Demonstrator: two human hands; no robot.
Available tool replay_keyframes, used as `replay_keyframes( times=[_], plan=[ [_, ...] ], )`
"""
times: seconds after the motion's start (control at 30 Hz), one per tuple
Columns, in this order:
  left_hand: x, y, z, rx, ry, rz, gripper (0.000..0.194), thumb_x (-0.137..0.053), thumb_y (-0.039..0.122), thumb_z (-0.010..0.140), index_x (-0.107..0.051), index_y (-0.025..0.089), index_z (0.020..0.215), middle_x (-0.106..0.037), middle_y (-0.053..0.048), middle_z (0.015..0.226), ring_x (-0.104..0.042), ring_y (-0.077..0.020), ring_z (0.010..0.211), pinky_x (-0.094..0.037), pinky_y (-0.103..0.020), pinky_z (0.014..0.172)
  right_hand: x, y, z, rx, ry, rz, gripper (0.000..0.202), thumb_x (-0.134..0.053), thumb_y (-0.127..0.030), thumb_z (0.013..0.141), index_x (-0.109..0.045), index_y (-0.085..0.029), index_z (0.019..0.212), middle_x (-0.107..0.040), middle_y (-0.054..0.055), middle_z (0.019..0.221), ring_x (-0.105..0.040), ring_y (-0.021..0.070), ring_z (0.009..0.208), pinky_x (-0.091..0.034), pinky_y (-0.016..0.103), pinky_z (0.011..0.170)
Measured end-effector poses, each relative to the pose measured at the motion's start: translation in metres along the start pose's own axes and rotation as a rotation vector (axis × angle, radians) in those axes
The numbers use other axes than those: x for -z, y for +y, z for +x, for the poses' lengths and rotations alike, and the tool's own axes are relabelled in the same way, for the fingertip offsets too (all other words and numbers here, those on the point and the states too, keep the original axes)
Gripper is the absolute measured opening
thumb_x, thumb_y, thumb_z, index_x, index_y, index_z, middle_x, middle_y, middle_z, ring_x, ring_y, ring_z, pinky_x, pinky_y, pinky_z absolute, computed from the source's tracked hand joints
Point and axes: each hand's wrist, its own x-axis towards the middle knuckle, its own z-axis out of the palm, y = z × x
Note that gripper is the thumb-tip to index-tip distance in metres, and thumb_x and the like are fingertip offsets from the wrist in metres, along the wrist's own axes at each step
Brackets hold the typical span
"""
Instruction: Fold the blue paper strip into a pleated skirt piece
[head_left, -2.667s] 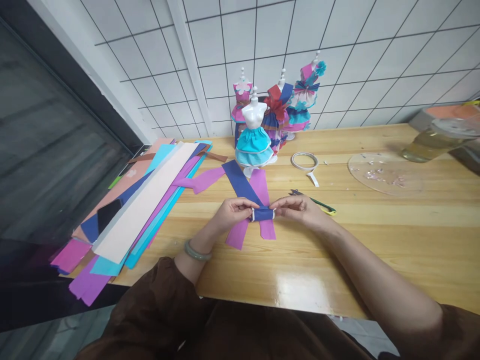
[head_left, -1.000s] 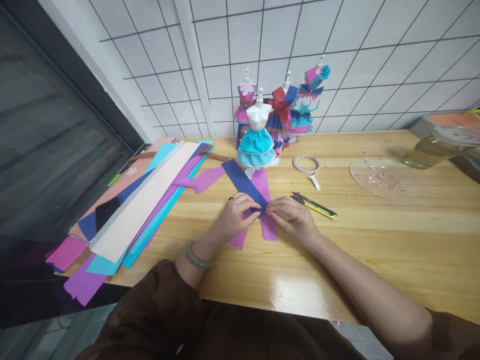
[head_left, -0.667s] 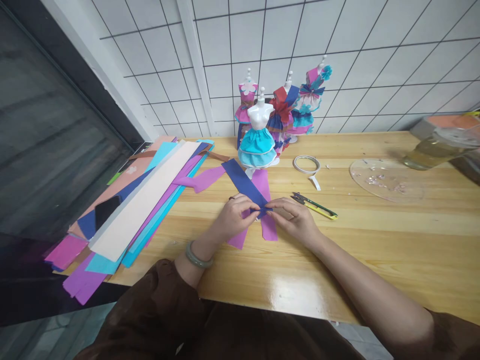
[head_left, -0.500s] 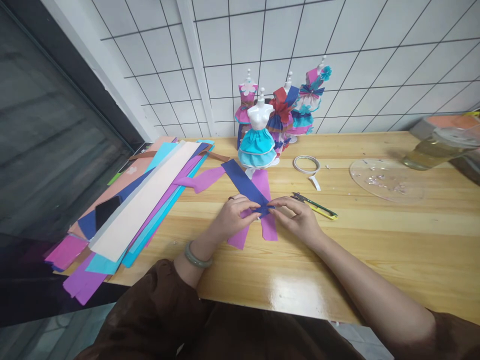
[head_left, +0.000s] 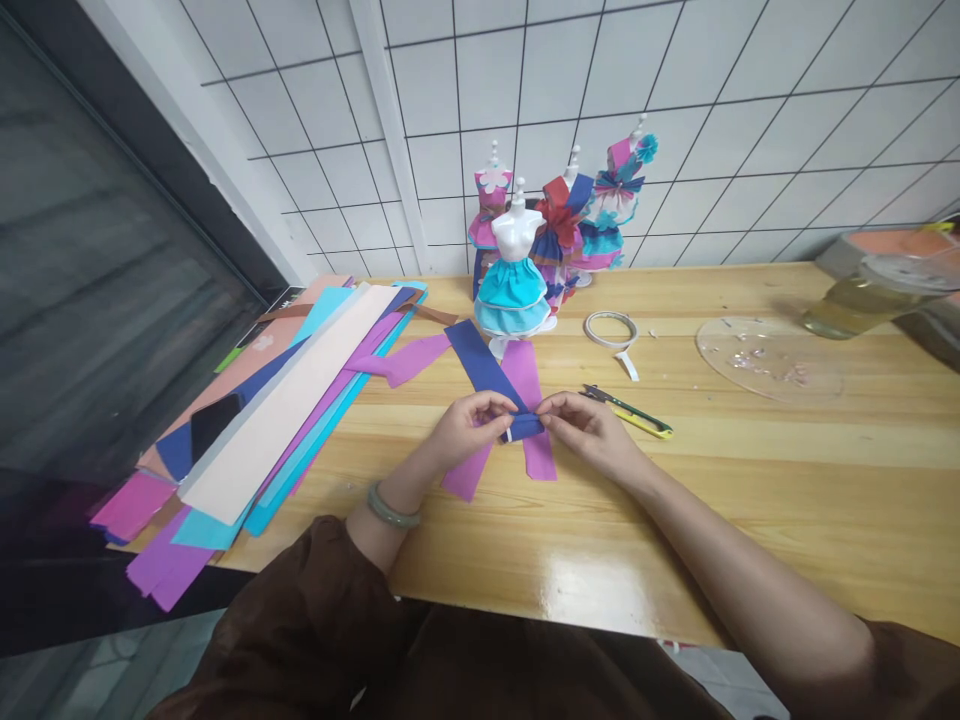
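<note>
A dark blue paper strip [head_left: 480,360] slants across the table, its near end pleated into narrow folds between my two hands. My left hand [head_left: 472,425] pinches the left side of these folds, where a small white patch shows. On the right side my right hand [head_left: 577,422] pinches the same folds with thumb and fingers. Purple paper strips [head_left: 523,370] lie beneath and stick out above and below the blue one. Just beyond stands a small white mannequin [head_left: 517,235] in a tiered turquoise paper skirt [head_left: 513,295].
Stacked coloured paper strips [head_left: 292,400] with a dark phone [head_left: 215,423] cover the left. Several dressed mannequins [head_left: 559,225] stand by the tiled wall. To the right are a tape roll [head_left: 611,328], yellow-handled snips [head_left: 630,412], a clear plate [head_left: 765,360] and a cup [head_left: 855,295].
The folded end of the blue strip has tilted, so its flat pleated face and a white patch now show. Both hands keep their pinch, and the lower left purple strip end has shifted slightly left.
</note>
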Motion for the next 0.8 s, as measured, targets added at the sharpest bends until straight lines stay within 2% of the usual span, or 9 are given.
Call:
replay_keyframes(
  times=[0.23, 0.43, 0.53, 0.67, 0.8],
  plan=[
    [0.004, 0.000, 0.001, 0.115, -0.083, -0.174, 0.026, -0.059, 0.032, 0.073, -0.060, 0.012, 0.089, -0.058, -0.003, 0.074, -0.052, -0.0093, 0.064, -0.042, -0.023, 0.061, 0.005, 0.003, 0.003, -0.031, -0.068, 0.011, 0.020, -0.052, -0.037, 0.077, -0.060, -0.020, 0.083, -0.062, 0.004, 0.082, -0.055, 0.0170, 0.076, -0.044, 0.030, 0.071],
    [0.005, -0.004, 0.002, 0.167, -0.066, -0.261, 0.027, -0.060, 0.034, 0.073, -0.060, 0.011, 0.086, -0.057, -0.001, 0.066, -0.052, -0.0085, 0.060, -0.041, -0.023, 0.059, 0.006, 0.003, 0.003, -0.139, -0.072, 0.095, 0.023, -0.054, -0.038, 0.076, -0.061, -0.018, 0.085, -0.062, 0.003, 0.082, -0.055, 0.0144, 0.075, -0.043, 0.029, 0.073],
    [0.006, -0.004, 0.002, 0.203, -0.041, -0.302, 0.027, -0.060, 0.034, 0.073, -0.061, 0.011, 0.086, -0.056, -0.001, 0.066, -0.051, -0.0073, 0.059, -0.040, -0.022, 0.058, 0.002, 0.001, 0.003, -0.128, -0.074, 0.120, 0.025, -0.060, -0.038, 0.071, -0.060, -0.018, 0.087, -0.061, 0.002, 0.079, -0.055, 0.0136, 0.071, -0.043, 0.027, 0.068],
    [0.004, -0.002, 0.001, 0.220, -0.036, -0.309, 0.032, -0.070, 0.025, 0.062, -0.060, 0.011, 0.089, -0.056, 0.001, 0.066, -0.051, -0.0051, 0.057, -0.040, -0.019, 0.057, -0.003, 0.002, 0.003, -0.113, -0.021, 0.123, 0.029, -0.067, -0.034, 0.064, -0.057, -0.018, 0.086, -0.055, -0.002, 0.064, -0.050, 0.0103, 0.057, -0.041, 0.024, 0.056],
    [0.002, -0.001, 0.001, 0.220, -0.029, -0.286, 0.036, -0.072, 0.021, 0.058, -0.058, 0.012, 0.090, -0.057, 0.001, 0.067, -0.053, -0.0059, 0.057, -0.042, -0.020, 0.057, -0.005, 0.007, 0.003, -0.097, 0.012, 0.111, 0.029, -0.067, -0.032, 0.065, -0.057, -0.017, 0.087, -0.054, -0.002, 0.065, -0.050, 0.0100, 0.058, -0.041, 0.024, 0.057]
  ],
)
